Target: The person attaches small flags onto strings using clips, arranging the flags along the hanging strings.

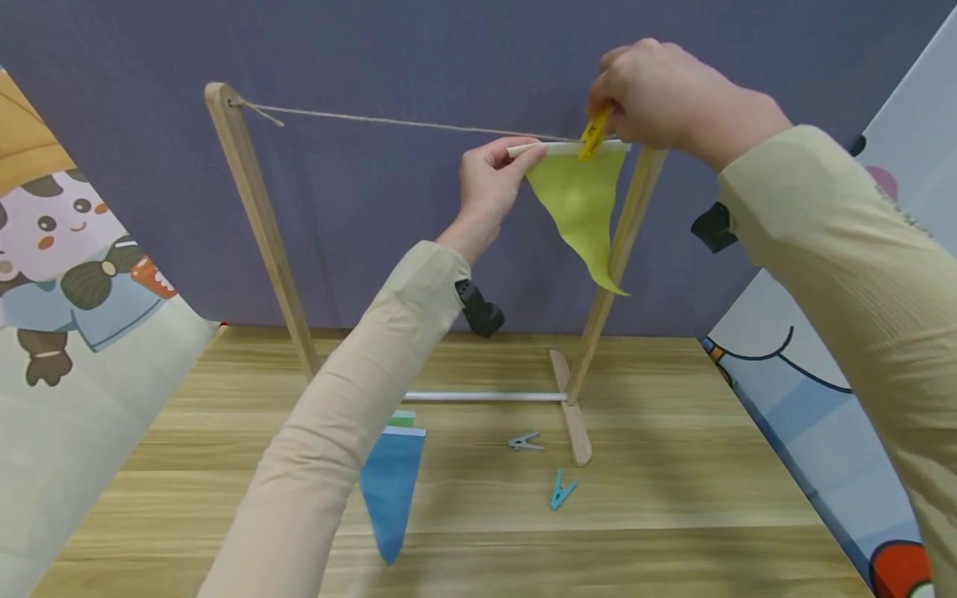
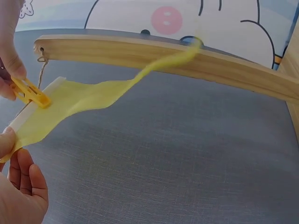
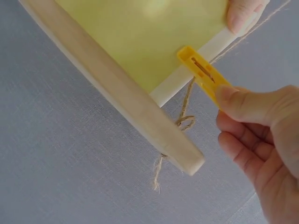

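A yellow triangular pennant (image 1: 583, 195) with a white top band hangs at the right end of a twine string (image 1: 389, 122). My left hand (image 1: 489, 183) pinches the band's left corner between thumb and fingers, close to the string. With thumb and fingers, my right hand (image 1: 658, 95) grips the handle end of a yellow clothespin (image 1: 594, 134). The clothespin's nose lies over the white band, as the right wrist view also shows around the clothespin (image 3: 202, 70). In the left wrist view the pennant's tail (image 2: 163, 63) curls across the wooden post (image 2: 117, 49).
The string runs between a left wooden post (image 1: 257, 216) and a right one (image 1: 631, 216). On the table (image 1: 673, 498) lie a grey clothespin (image 1: 526, 442), a teal clothespin (image 1: 561, 492) and a blue pennant (image 1: 392, 486) over a green one (image 1: 401, 420). A white rod (image 1: 486, 397) crosses low behind them.
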